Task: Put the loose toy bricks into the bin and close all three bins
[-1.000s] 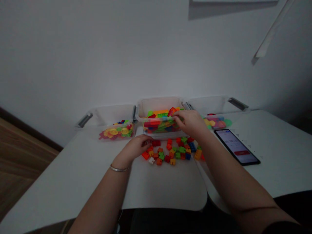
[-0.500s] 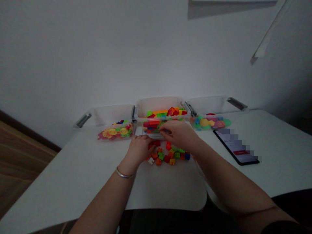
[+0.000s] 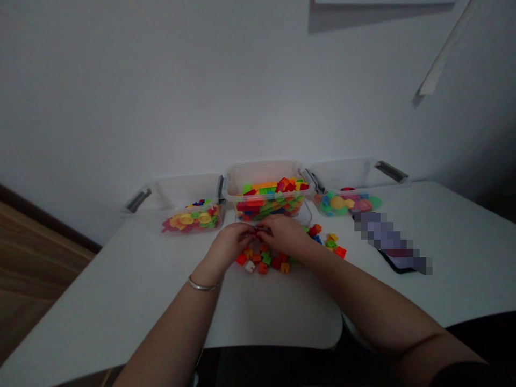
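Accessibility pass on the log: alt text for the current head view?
A person's left hand and right hand pinch a small red plastic piece between them, among loose multicoloured plastic blocks on a white table. Behind stand three clear plastic bins of colourful pieces; right, a black-edged phone.

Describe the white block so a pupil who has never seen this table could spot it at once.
On the white table, find the middle clear bin, then the loose blocks in front of it. Look along their near edge, just left of an orange block. It is the only white block visible, among red, orange, yellow and green ones.
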Tool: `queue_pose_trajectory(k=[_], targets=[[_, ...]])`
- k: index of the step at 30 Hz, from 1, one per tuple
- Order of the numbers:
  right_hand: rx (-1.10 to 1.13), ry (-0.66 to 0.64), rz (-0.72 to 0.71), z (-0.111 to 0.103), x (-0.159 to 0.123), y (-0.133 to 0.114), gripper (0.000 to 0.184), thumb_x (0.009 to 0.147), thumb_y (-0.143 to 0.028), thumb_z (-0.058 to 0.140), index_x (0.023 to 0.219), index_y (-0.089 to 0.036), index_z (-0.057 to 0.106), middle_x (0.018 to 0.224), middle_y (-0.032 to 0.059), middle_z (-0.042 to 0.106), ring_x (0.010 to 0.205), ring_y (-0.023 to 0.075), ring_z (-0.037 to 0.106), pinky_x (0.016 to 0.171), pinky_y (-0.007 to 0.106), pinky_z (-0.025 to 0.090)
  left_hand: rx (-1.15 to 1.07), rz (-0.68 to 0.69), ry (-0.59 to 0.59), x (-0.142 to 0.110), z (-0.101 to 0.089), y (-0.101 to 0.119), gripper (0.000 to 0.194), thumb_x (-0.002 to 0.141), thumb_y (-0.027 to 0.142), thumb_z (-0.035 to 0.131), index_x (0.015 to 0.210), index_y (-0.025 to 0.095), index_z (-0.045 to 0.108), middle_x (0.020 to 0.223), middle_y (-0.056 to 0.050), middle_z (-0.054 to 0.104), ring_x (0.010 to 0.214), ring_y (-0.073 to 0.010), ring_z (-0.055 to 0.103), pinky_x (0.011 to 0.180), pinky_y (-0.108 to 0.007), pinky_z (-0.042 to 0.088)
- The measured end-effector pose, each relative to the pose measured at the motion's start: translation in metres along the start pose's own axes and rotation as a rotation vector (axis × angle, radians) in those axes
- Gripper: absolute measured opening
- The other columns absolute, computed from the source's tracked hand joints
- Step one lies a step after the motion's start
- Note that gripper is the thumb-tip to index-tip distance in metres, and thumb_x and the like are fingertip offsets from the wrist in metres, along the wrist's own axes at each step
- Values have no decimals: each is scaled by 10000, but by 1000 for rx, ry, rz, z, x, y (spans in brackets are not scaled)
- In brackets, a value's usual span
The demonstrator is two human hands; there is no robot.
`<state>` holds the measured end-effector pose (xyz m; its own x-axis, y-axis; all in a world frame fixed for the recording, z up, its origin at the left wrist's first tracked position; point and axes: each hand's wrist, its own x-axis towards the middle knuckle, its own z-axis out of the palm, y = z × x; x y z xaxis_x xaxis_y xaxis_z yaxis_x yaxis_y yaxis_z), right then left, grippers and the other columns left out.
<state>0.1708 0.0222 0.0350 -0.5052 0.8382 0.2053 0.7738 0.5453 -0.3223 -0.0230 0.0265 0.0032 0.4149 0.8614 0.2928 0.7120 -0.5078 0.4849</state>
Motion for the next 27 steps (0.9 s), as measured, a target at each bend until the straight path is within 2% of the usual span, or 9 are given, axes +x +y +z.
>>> queue_pose_trajectory(k=[4, 7, 11, 15, 18, 21, 24, 27], targets=[[124, 6, 30, -2, 2, 2, 281, 910, -352, 537, 1067, -223, 730, 1033, 68, 741, 928, 217, 668, 777, 315, 475, 20, 27, 45, 0, -5, 8, 144, 822, 123, 615, 930, 194, 679, 903, -35, 711, 811, -183, 648, 725, -291, 508], [284, 24, 68, -2, 3, 4, 241, 896, -339, 562, 1033, -226, 726, 959, 41, 752, 836, 180, 677, 731, 292, 476, 53, 49, 118, 0, -7, 9, 171, 808, 170, 661, 978, 185, 648, 927, -44, 693, 827, -194, 634, 740, -315, 514], [596, 53, 107, 3, 5, 7, 135, 855, -271, 618, 927, -187, 694, 840, 29, 737, 724, 142, 669, 676, 261, 491, 104, 173, 246, 0, -9, 10, 197, 808, 226, 692, 991, 188, 630, 980, -62, 679, 958, -231, 610, 841, -371, 502], [767, 39, 122, 1, 5, 6, 53, 823, -213, 638, 858, -179, 659, 755, 9, 706, 671, 134, 661, 647, 256, 503, 74, 248, 262, -1, -10, 13, 180, 817, 222, 681, 979, 183, 615, 967, -64, 667, 944, -226, 604, 836, -375, 498], [658, 131, 25, -16, 2, 6, 59, 819, -191, 631, 860, -198, 674, 769, 0, 705, 679, 132, 650, 649, 259, 493, -18, 225, 216, -2, -11, 14, 203, 844, 215, 636, 1039, 182, 590, 974, -58, 639, 854, -182, 597, 751, -317, 507], [375, 377, -110, -44, -4, 15, 90, 820, -175, 619, 838, -208, 700, 812, 15, 711, 739, 152, 640, 700, 285, 485, -57, 144, 140, -4, -16, 8, 273, 861, 256, 607, 1123, 184, 577, 1002, -59, 621, 778, -154, 579, 674, -274, 493], [219, 582, -103, -67, -10, 34, 127, 835, -177, 598, 859, -210, 717, 910, 43, 726, 786, 172, 651, 740, 309, 497, 10, 46, 45, -6, -23, -3, 246, 868, 280, 575, 1080, 170, 631, 950, -61, 639, 751, -159, 587, 670, -275, 480], [142, 704, -14, -75, -11, 57, 136, 822, -182, 598, 865, -212, 724, 902, 48, 729, 798, 194, 659, 758, 334, 506, 75, -27, -77, -6, -26, -10, 229, 867, 275, 555, 1023, 164, 679, 886, -58, 669, 725, -167, 598, 659, -275, 466]])
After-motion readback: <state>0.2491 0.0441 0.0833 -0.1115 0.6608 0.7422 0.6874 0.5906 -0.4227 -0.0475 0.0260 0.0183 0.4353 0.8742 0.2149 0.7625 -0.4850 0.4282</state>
